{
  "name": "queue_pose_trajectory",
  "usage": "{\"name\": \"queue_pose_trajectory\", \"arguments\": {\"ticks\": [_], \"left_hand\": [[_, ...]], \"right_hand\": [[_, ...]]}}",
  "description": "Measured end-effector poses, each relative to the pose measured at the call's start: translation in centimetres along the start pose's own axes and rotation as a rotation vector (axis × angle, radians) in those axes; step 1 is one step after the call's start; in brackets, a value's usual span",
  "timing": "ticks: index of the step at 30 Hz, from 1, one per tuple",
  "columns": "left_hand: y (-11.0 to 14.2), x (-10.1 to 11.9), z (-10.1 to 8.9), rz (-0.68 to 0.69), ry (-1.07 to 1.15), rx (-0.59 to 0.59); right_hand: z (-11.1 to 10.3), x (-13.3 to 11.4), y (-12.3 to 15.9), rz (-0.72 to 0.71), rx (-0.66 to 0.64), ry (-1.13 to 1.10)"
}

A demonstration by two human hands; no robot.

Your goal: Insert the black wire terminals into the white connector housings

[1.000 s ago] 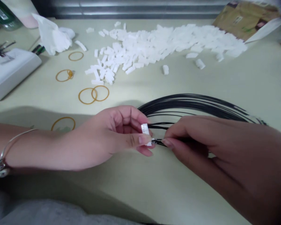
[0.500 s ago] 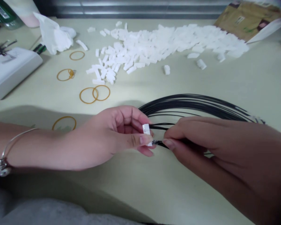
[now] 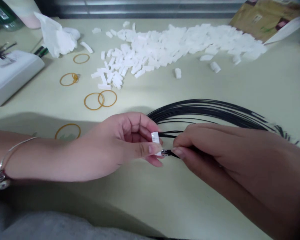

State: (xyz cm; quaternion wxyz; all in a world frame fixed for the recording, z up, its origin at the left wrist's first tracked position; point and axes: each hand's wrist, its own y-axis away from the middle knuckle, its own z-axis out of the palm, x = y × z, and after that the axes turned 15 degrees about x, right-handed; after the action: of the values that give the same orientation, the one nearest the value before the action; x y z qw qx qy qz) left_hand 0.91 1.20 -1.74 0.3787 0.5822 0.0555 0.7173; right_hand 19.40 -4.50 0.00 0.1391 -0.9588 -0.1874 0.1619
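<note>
Between the thumb and fingers of my left hand point(image 3: 130, 140) is a small white connector housing point(image 3: 155, 137), held upright. Black wires point(image 3: 171, 134) run out of its upper part toward the right. My right hand point(image 3: 215, 150) pinches black wires whose metal terminals point(image 3: 164, 152) are at the lower right edge of the housing. How deep these terminals sit in it I cannot tell. Behind both hands a curved bundle of black wires point(image 3: 205, 110) lies on the table, its stripped or crimped ends fanning out at the right, partly hidden by my right hand.
A long heap of white connector housings point(image 3: 165, 46) spreads across the back. Several rubber bands point(image 3: 93, 101) lie at left. A crumpled tissue point(image 3: 56, 36), a white box point(image 3: 15, 75) and a green bottle point(image 3: 5, 15) stand at back left; a brown package point(image 3: 267, 20) is at back right.
My right hand has shifted slightly left toward the housing. The fanned wire ends at the right show more now. My left hand keeps the same grip.
</note>
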Motion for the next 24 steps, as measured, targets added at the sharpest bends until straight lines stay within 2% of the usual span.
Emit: {"name": "queue_pose_trajectory", "arguments": {"ticks": [2, 7, 10, 15, 17, 24], "left_hand": [[0.0, 0.0, 0.0, 0.001, 0.001, 0.002], [-0.1, 0.0, -0.1, 0.006, -0.007, 0.002], [-0.1, -0.1, -0.2, -0.002, -0.003, 0.003], [-0.1, 0.0, -0.1, 0.010, -0.009, 0.000], [0.0, 0.1, -0.1, 0.004, -0.015, 0.000], [0.1, 0.0, -0.1, 0.045, -0.052, -0.009]], "right_hand": [[-0.1, -0.1, 0.1, -0.059, 0.004, -0.012], [-0.2, -0.5, 0.3, -0.017, 0.075, 0.019], [0.1, -0.2, 0.3, -0.107, 0.097, 0.007], [0.2, 0.1, 0.3, -0.135, 0.027, 0.012], [0.3, -0.1, 0.4, -0.158, 0.055, -0.028], [0.0, -1.7, 0.0, 0.016, -0.006, 0.047]]}}
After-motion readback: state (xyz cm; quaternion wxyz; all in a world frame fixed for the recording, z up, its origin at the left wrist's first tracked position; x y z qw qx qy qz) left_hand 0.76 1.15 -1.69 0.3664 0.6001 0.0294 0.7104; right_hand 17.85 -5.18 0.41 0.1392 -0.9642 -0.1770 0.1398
